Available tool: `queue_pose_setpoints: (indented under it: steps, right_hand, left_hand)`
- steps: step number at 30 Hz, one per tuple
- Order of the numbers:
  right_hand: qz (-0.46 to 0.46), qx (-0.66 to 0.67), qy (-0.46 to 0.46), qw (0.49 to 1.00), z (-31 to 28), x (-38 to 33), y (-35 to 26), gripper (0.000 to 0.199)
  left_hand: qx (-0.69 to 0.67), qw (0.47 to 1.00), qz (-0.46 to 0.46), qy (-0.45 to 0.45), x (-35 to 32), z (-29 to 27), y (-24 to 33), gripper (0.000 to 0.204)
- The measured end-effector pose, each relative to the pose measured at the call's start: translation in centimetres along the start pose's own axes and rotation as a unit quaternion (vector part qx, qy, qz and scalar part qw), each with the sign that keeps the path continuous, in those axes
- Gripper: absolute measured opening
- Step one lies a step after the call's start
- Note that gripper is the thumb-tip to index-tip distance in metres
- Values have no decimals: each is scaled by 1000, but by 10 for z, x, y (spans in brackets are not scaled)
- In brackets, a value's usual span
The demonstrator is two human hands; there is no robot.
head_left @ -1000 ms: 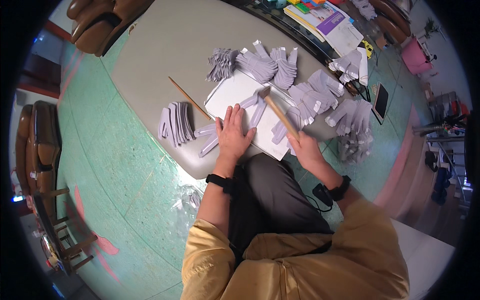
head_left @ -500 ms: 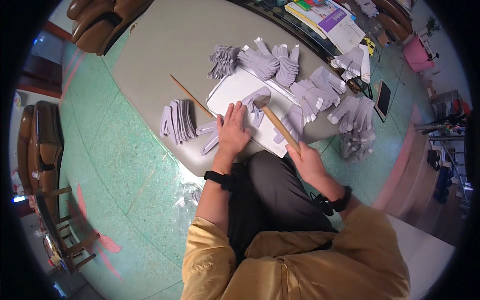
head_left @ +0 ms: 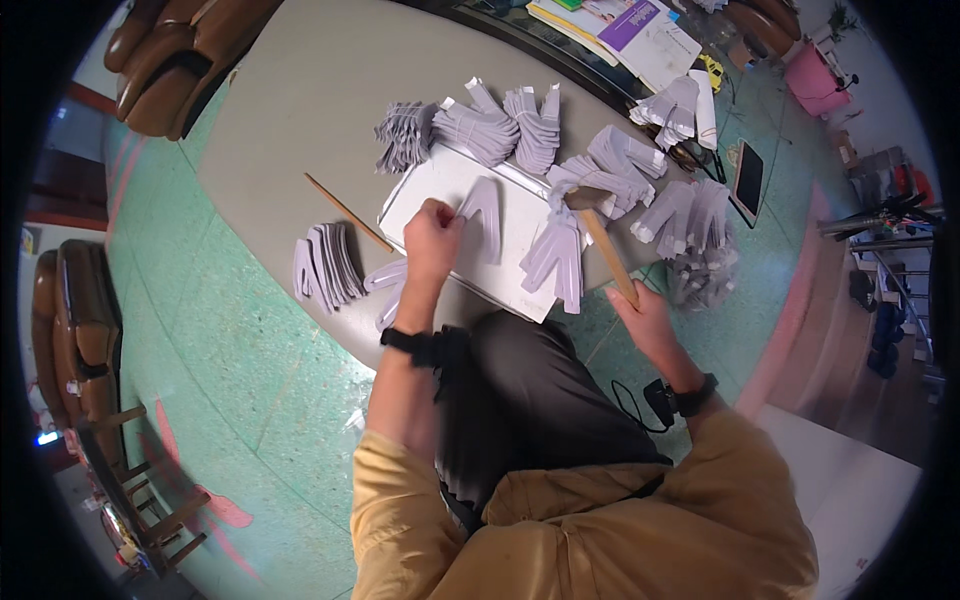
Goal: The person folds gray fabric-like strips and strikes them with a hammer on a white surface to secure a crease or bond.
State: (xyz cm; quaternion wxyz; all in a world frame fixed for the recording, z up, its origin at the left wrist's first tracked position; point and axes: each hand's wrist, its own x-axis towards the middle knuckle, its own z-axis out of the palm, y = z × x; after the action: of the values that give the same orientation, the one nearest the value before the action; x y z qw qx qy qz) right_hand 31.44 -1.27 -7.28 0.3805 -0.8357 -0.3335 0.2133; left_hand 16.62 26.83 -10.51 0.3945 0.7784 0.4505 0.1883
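My right hand is closed round the end of a tool's wooden handle. Its broad, brownish head is over the board's right side, by the bundles; brush or hammer, I cannot tell. Fingers pinched, my left hand is at the left leg of a grey V-shaped strip on a white board. More grey V-shaped strips lie at the board's right side, under the tool. Others lie by my left wrist, partly hidden by it.
Bundles of grey strips line the board's far side, others stand right. Another stack is at left, near a thin wooden stick. A phone lies at the far right. Papers are stacked at the back.
My left hand has gone from lying flat on the strips to a pinch at one strip, which now lies mid-board. My right hand has carried the tool right, off the middle of the board.
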Motion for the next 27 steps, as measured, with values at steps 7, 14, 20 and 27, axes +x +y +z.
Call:
queue_pose_setpoints:
  steps: [7,14,20,27]
  right_hand:
    - [46,23,10,999,-5,-9,2,32]
    - [73,40,5,997,-2,-11,8,32]
    - [115,59,5,992,-4,-12,5,33]
    - [113,34,2,993,2,-13,15,33]
  left_hand:
    - [-291,938,-77,-173,-45,19,44,17]
    - [138,970,188,60,-64,95,44,25]
    - [159,964,204,61,-59,116,42,11]
    - [166,964,198,56,-59,133,38,11]
